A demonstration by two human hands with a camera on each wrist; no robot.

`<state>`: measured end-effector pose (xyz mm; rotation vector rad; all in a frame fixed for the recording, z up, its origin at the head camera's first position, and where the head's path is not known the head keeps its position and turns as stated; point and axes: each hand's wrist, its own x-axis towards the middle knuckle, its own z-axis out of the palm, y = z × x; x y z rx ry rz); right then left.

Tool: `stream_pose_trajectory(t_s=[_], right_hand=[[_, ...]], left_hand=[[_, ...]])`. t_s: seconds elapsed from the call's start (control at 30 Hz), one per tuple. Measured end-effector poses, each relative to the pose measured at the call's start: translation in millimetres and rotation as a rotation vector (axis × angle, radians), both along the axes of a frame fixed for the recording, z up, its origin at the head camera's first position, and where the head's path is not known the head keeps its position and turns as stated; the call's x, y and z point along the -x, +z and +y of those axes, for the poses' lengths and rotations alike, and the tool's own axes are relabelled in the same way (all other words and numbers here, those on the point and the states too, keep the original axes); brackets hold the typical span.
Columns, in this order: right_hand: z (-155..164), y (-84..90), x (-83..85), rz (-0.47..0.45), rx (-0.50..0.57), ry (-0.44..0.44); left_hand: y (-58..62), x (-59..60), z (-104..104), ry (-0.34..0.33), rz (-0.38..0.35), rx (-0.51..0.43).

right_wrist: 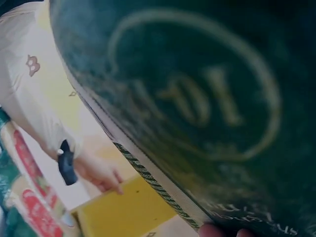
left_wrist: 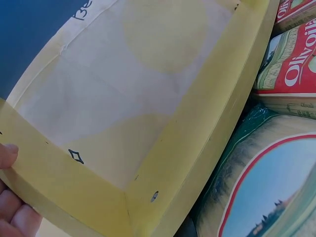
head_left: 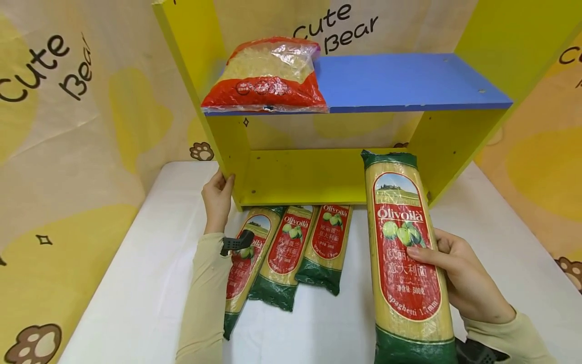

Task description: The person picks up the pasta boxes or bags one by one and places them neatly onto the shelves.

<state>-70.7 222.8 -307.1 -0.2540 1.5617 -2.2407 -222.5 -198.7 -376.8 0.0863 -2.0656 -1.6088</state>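
Right hand grips 1 spaghetti packet, thumb across the red label, fingers curled behind it. The packet is held lengthwise above the desk, its top end in front of the lower compartment of the yellow shelf unit. In the right wrist view only the packet's dark green end fills the frame.

Left hand clasps the front edge of the shelf unit's left side panel, fingers wrapped round the panel near its bottom corner.

3 more spaghetti packets lie side by side on the desk, just in front of the shelf unit. 1 red-and-clear bag rests on the blue shelf board, at its left end.
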Motion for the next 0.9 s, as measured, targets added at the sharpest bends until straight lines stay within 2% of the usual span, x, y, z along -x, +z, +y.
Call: stream_pose_trajectory(t_s=[0.4,0.67,0.9], right_hand=[[8.6,31.6,13.4,0.11,-0.032,-0.021],[6.4,45.9,20.9,0.129,0.025,-0.019],[2.2,61.8,34.1,0.141,0.007,0.003]], left_hand=[[-0.6,-0.2,-0.2,-0.005,0.001,0.0],[-1.7,-0.3,-0.4,-0.004,-0.007,-0.001],[-1.4,-0.2,-0.8,-0.002,-0.008,0.004]])
